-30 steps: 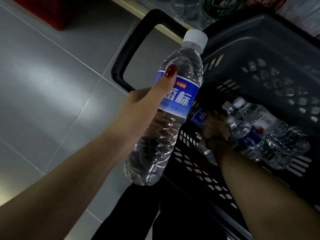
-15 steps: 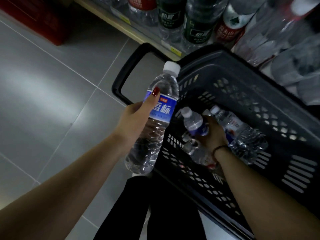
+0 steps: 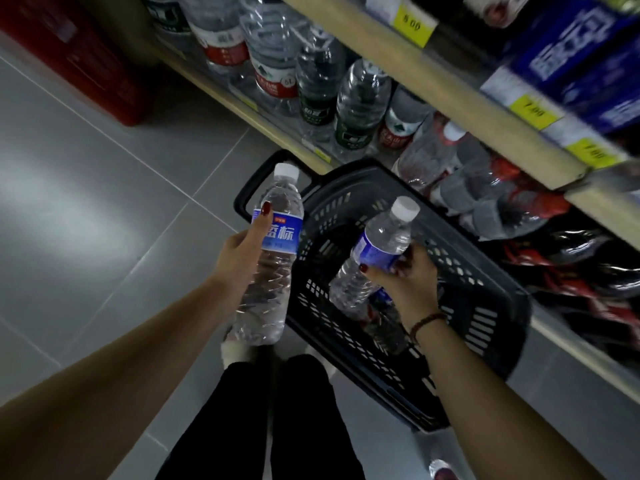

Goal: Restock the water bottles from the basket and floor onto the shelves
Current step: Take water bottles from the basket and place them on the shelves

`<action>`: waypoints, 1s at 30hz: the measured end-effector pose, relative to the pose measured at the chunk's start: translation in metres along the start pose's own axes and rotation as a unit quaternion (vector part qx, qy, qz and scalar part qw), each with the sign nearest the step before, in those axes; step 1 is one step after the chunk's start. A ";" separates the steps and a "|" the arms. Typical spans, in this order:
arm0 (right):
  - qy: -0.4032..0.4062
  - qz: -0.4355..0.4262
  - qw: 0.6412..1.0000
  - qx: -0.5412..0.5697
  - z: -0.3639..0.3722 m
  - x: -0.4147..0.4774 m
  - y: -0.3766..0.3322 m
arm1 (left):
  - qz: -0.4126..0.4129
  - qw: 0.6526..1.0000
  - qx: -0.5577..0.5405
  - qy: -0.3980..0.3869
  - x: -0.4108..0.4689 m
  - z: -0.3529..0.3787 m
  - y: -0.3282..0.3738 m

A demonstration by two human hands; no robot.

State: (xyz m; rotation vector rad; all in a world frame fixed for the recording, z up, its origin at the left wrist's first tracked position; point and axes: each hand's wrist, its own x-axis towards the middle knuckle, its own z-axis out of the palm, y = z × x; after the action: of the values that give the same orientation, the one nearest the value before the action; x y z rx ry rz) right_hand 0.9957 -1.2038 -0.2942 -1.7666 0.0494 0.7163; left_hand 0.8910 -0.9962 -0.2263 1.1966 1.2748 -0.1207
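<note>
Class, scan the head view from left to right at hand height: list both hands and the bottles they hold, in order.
left hand → left-hand bottle → right-hand bottle → right hand

Dark red polish is being worn on the nails (image 3: pixel 265 208): it is showing on the thumb of the left hand (image 3: pixel 239 251) and on the thumb and one finger of the right hand (image 3: pixel 410 280). A bracelet (image 3: pixel 426 321) of small reddish-brown beads is being worn around the right wrist. Both forearms are being left bare. Black trousers (image 3: pixel 242 420) are being worn on both legs, and pale footwear (image 3: pixel 232 351), too blurred to be told as shoe or sock, is being worn on the left foot.
</note>
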 end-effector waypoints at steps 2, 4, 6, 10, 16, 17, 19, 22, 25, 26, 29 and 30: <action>-0.020 -0.005 0.998 0.052 0.009 -0.011 -0.028 | 0.015 1.000 -0.003 0.005 -0.010 -0.009 0.012; -0.042 -0.015 0.995 0.089 0.020 -0.022 -0.053 | 0.033 0.999 0.000 0.005 -0.020 -0.022 0.025; -0.058 -0.026 0.992 0.111 0.036 -0.032 -0.075 | 0.044 0.999 -0.024 -0.017 -0.029 -0.039 0.036; -0.091 -0.032 0.975 0.198 0.081 -0.051 -0.110 | 0.065 0.995 -0.068 -0.037 -0.038 -0.086 0.056; -0.090 -0.012 0.965 0.247 0.170 -0.077 -0.154 | 0.073 0.993 -0.087 -0.033 -0.042 -0.180 0.086; -0.090 -0.010 0.963 0.253 0.184 -0.082 -0.163 | 0.074 0.992 -0.094 -0.037 -0.042 -0.198 0.092; -0.093 -0.008 0.961 0.262 0.212 -0.093 -0.183 | 0.076 0.991 -0.100 -0.038 -0.041 -0.231 0.106; -0.099 -0.020 0.960 0.260 0.251 -0.104 -0.212 | 0.104 0.992 -0.075 -0.022 -0.037 -0.272 0.131; -0.083 -0.028 0.965 0.249 0.282 -0.107 -0.240 | 0.143 0.988 -0.050 -0.028 -0.032 -0.303 0.157; -0.080 -0.036 0.965 0.246 0.290 -0.108 -0.249 | 0.152 0.987 -0.047 -0.032 -0.032 -0.311 0.166; -0.074 -0.052 0.968 0.236 0.308 -0.103 -0.271 | 0.172 0.982 -0.062 -0.042 -0.028 -0.324 0.192; -0.068 -0.053 0.969 0.231 0.311 -0.099 -0.278 | 0.178 0.981 -0.067 -0.047 -0.026 -0.325 0.200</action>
State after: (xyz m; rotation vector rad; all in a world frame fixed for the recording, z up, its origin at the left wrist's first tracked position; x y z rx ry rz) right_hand 0.8861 -0.8689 -0.0509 -1.2622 0.0255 0.6822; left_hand 0.7978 -0.6835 -0.0267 1.2665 0.9539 0.1665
